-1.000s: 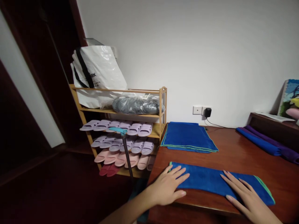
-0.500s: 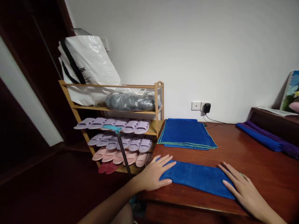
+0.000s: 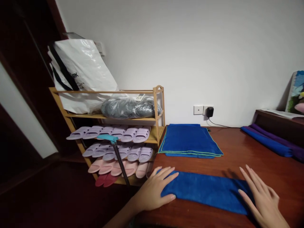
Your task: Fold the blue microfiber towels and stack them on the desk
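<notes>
A blue cloth (image 3: 204, 190), folded into a long strip, lies flat on the brown wooden table (image 3: 237, 158). My left hand (image 3: 158, 190) rests on the strip's left end with fingers spread. Over its right end, my right hand (image 3: 262, 194) is open, fingers apart and casting a shadow on the cloth; it appears slightly raised. Behind the strip, a stack of blue cloths (image 3: 190, 139) with green edging lies spread flat near the wall.
Rolled blue cloth (image 3: 266, 141) and purple cloth (image 3: 276, 136) lie at the table's right. Left of the table stands a wooden shoe rack (image 3: 156, 107) with slippers (image 3: 141, 134), a white bag (image 3: 83, 63) and a blue-topped pole (image 3: 121, 161) before it. A black plug (image 3: 210, 111) sits in the wall socket.
My right hand has shifted right and lifted off the cloth's right end, uncovering more of it. My left hand stays on the left end. The view has tilted up slightly.
</notes>
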Demonstrator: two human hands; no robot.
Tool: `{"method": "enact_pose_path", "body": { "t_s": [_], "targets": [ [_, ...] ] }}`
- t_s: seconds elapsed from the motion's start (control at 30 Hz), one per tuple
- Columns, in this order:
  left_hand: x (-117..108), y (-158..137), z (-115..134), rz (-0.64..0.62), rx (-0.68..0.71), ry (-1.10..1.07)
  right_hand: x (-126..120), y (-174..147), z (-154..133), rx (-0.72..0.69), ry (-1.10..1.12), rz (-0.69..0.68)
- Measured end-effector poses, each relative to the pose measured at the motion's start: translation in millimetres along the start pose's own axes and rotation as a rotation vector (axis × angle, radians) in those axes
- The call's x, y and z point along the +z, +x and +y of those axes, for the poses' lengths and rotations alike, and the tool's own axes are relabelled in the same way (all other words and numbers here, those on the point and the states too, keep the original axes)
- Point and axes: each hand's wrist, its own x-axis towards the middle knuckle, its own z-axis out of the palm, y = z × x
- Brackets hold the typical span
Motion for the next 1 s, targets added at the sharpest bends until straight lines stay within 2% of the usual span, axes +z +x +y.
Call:
{"method": "enact_pose_path", "body": {
  "t_s": [0.07,0.27,0.33,0.53,0.73,1.0],
  "targets": [
    [1.6,-0.1,-1.1,0.013,0.004,0.002,-3.4,0.0,-1.5,-0.026,0.008,-0.016],
    [1.2,-1.2,-2.1,0.005,0.01,-0.004,-5.4,-3.1,15.7,-0.287,0.172,-0.342],
    [1.5,-0.7,-2.1,-0.005,0.023,0.003,-5.0,-2.6,17.9,-0.298,0.17,-0.381],
    [4.2,-3.3,0.8,0.076,0.059,0.032,-12.0,-0.1,4.9,-0.243,0.113,-0.35],
    [-5.5,-33.9,4.1,0.111,0.086,-0.017,-27.7,-24.1,6.3,-0.324,0.098,-0.387],
    [-1.9,-72.7,-3.5,0.072,0.074,-0.11,-35.4,-71.6,-3.2,-0.414,0.001,-0.168]
  ]
}}
